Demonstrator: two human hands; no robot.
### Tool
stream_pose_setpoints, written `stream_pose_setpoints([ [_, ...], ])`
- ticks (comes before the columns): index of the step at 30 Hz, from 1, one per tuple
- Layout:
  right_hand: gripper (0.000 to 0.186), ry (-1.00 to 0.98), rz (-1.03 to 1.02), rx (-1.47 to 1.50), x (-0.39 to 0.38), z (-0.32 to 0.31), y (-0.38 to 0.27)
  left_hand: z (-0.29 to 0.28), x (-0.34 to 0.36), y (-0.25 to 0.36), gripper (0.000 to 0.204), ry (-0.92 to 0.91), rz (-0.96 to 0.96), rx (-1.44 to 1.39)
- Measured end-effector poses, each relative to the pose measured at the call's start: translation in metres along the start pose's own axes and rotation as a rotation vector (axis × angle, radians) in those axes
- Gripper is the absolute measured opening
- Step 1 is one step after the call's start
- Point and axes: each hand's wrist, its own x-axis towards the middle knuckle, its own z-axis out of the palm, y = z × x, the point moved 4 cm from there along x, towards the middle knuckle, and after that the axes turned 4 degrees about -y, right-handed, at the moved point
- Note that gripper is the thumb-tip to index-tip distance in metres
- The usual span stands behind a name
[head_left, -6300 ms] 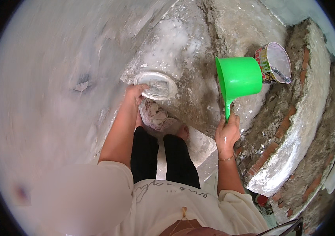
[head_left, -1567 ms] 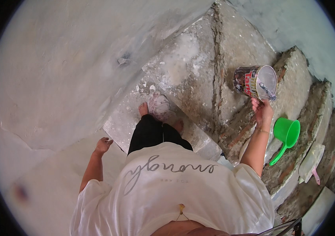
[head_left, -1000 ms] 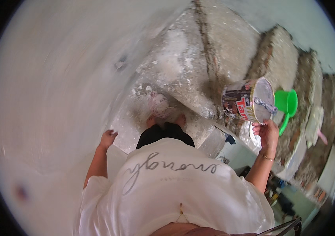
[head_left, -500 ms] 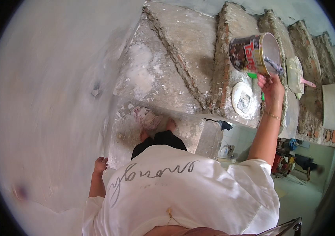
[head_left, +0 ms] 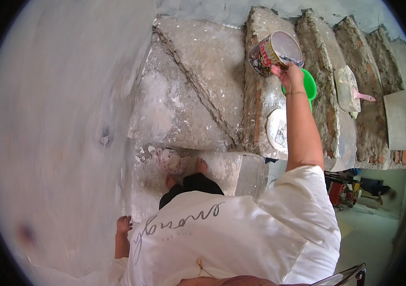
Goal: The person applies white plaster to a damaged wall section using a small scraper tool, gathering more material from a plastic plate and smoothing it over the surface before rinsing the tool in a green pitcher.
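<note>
The right hand (head_left: pixel 289 75) is raised toward one o'clock, its fingers (head_left: pixel 279 71) clenched on the rim of a printed tin can (head_left: pixel 272 51), which is tilted so that its pale open mouth faces up and to the right. The can is held in the air over the rough, mortar-crusted stair steps (head_left: pixel 203 86), above the edge of one tread. Just behind the wrist, at about two o'clock from it, a green plastic scoop (head_left: pixel 309 85) rests on a step, partly hidden by the forearm. Below the can, at six o'clock from it, a round whitish lid (head_left: pixel 277 129) lies on the step against the brick edge. Farther right, at three o'clock from the hand, a plaster-caked trowel with a pink handle (head_left: pixel 350 93) lies on a higher step, well apart from the can. The left hand (head_left: pixel 123 224) hangs low at about seven o'clock in the view, beside the smooth grey wall (head_left: pixel 60 124); its fingers are loosely curled and grasp nothing. Bare feet (head_left: pixel 184 171) stand on the lowest, plaster-spattered step at the centre, beneath the person's white shirt (head_left: pixel 231 238).
</note>
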Motion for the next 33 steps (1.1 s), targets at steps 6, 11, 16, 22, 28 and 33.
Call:
stream_pose_setpoints([
  [6, 0.032, 0.102, -0.029, 0.077, 0.091, -0.008, -0.013, 0.017, -0.027, 0.027, 0.054, 0.033, -0.018, -0.03],
  [11, 0.031, 0.247, -0.032, 0.082, 0.113, 0.0, -0.01, 0.037, -0.05, 0.055, 0.055, 0.069, -0.002, -0.096],
  [16, 0.026, 0.327, 0.004, 0.073, 0.134, -0.015, -0.013, 0.055, -0.059, 0.073, 0.054, 0.067, 0.017, -0.053],
  [22, 0.03, 0.076, 0.076, 0.092, 0.071, 0.021, -0.033, 0.068, -0.043, 0.078, 0.044, 0.027, 0.031, -0.005],
  [28, 0.03, -0.196, -0.214, -0.366, -0.042, 0.008, -0.053, 0.076, -0.012, 0.086, 0.034, -0.044, 0.105, 0.125],
  [33, 0.026, 0.066, -0.685, -0.957, -0.094, -0.049, -0.131, 0.066, 0.013, 0.099, 0.027, -0.099, 0.318, 0.334],
])
